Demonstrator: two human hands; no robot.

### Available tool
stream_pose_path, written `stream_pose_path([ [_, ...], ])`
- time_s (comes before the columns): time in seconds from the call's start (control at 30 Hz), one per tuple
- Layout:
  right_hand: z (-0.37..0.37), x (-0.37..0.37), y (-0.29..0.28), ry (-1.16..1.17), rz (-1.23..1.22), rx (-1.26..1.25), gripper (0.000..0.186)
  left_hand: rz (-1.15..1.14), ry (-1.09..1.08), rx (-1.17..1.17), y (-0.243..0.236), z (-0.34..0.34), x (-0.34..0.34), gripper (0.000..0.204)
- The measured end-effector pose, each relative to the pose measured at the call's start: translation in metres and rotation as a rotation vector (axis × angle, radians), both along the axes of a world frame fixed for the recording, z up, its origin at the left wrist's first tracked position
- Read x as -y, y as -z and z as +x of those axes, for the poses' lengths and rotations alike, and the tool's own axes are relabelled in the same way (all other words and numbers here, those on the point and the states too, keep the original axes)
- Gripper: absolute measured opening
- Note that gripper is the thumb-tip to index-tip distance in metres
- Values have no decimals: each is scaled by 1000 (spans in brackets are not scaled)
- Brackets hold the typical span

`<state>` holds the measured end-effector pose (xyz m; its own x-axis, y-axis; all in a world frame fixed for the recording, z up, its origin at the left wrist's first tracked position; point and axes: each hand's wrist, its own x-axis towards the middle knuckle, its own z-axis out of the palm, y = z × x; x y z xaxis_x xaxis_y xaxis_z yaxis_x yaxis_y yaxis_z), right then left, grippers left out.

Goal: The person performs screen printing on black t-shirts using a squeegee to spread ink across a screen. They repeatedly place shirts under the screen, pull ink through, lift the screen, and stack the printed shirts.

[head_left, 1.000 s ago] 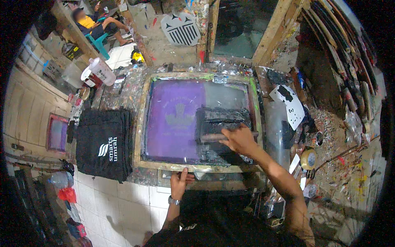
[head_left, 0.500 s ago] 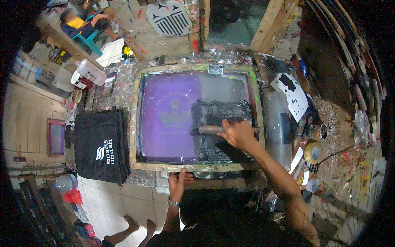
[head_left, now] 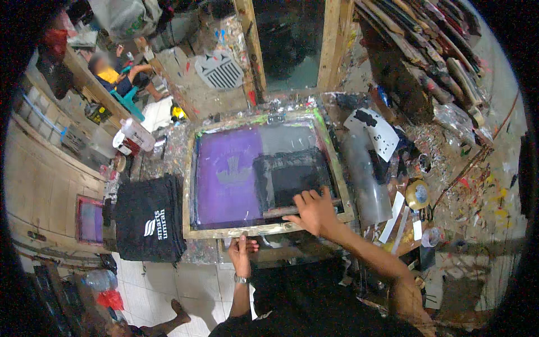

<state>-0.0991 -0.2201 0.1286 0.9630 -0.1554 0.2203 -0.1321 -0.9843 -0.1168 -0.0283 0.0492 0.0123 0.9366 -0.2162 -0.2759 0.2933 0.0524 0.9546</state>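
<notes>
A wooden-framed screen (head_left: 189,185) lies on the stained bench, its mesh purple with a faint emblem on the left, grey on the right with black ink (head_left: 289,174) spread over the lower part. My right hand (head_left: 314,209) grips a squeegee (head_left: 275,211) lying crosswise in the ink near the frame's front edge. Below that edge, my left hand (head_left: 242,251) has its thumb up and fingers curled at the frame's underside. To the left is a stack of black fabric pieces (head_left: 140,208) with white printing.
Tape roll (head_left: 416,194), clear sheet (head_left: 370,199) and spotted paper (head_left: 377,130) sit at the right, beside long squeegees (head_left: 432,50). Bottles (head_left: 137,133) stand back left. A seated person (head_left: 109,78) is behind a post; another person's bare foot (head_left: 178,309) shows at lower left.
The squeegee in my right hand has come down toward the front edge, leaving the ink above it smoother. The view has shifted, and more of the upper background shows.
</notes>
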Motion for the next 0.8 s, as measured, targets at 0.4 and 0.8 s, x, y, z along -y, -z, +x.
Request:
stream_pose_path([
  [0.4, 101, 58, -206, 57, -161, 405, 71, 524, -116, 834, -141, 118, 79, 58],
  [0.8, 191, 114, -323, 117, -4, -71, 93, 1170, -271, 1055, -50, 157, 31, 13],
])
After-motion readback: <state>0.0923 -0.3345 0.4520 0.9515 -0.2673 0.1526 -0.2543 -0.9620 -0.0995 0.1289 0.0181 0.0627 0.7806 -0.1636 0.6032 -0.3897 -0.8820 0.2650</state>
